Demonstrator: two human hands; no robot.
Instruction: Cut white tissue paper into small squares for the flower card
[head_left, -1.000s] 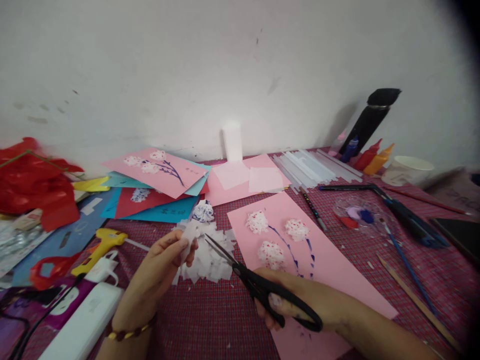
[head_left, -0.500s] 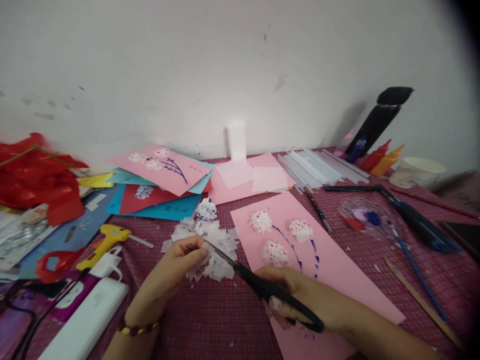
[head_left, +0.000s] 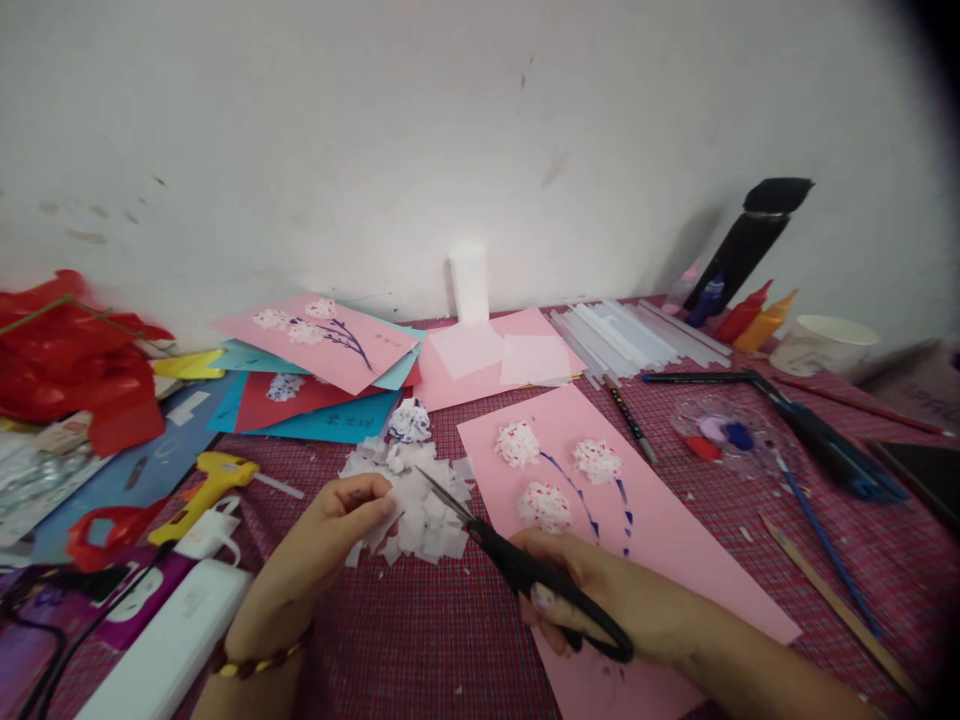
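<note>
My left hand [head_left: 330, 530] pinches a small piece of white tissue paper [head_left: 384, 516] just above a pile of white paper squares [head_left: 420, 510]. My right hand [head_left: 600, 590] grips black scissors [head_left: 525, 570], whose blades point up and left toward the pinched piece. A pink card [head_left: 637, 530] with three white tissue flowers and blue painted stems lies under my right wrist. A crumpled white and blue tissue ball [head_left: 409, 420] sits behind the pile.
A yellow glue gun [head_left: 202, 485], a white box [head_left: 165, 640] and red plastic [head_left: 67, 360] lie at the left. Coloured cards [head_left: 315, 370] are stacked at the back. Glue sticks [head_left: 630, 335], paint bottles [head_left: 750, 315], a paint palette [head_left: 720, 435], brushes and a cup [head_left: 821, 345] fill the right.
The scissors closed on the tissue piece half a second ago; now the blades have drawn back a little to the right. My left hand has lowered toward the pile.
</note>
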